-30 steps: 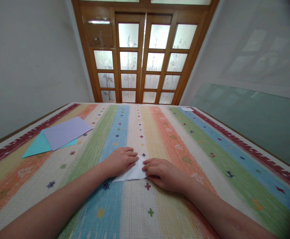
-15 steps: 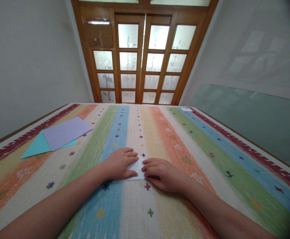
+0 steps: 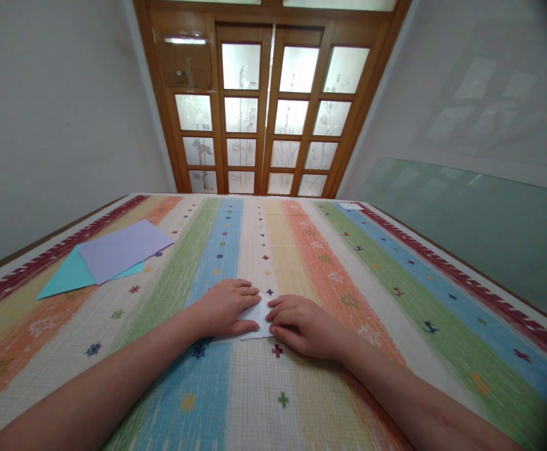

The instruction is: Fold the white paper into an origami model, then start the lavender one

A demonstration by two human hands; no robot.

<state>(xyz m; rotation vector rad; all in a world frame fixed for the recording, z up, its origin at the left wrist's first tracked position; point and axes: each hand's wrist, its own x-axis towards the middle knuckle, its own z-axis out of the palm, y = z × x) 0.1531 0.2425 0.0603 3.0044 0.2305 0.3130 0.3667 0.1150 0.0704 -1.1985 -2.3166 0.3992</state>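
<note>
A small folded piece of white paper (image 3: 250,331) lies on the striped tablecloth, partly covered by both hands. My left hand (image 3: 229,308) rests flat over its left part, fingers stretched and thumb apart along the near edge. At the paper's right edge is my right hand (image 3: 296,322), its fingers curled and the thumb bent in toward them, closed on that edge. The hands face each other with a narrow strip of white between them. Under the left palm the paper is hidden.
To the left, a lilac sheet (image 3: 126,247) overlaps a turquoise sheet (image 3: 64,275) on the tablecloth (image 3: 255,388). A small white label or slip (image 3: 350,205) is near the far right corner. Beyond the table stand wooden doors (image 3: 266,113) with glass panes; a greenish panel (image 3: 465,219) leans at right.
My right thumb has moved out from under the fingers and now shows along the paper's right edge. My left hand and the paper stay nearly where they were.
</note>
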